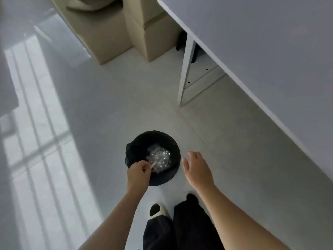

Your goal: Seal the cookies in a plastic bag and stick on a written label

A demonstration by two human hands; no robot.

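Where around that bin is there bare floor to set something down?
The floor left of the bin, up to the cardboard boxes, is bare. So is the stretch between the bin and the table leg, and the visible tabletop. It is crowded right over the bin: the left hand pinches a white strip there, the right hand hovers beside.

Floor: glossy pale tiles, with window light reflected across the left part.
Bin: round, lined with a black bag, standing on the tiles near the shoe.
Boxes: cardboard boxes on the floor at the far end.
Table: white leg planted on the tiles.
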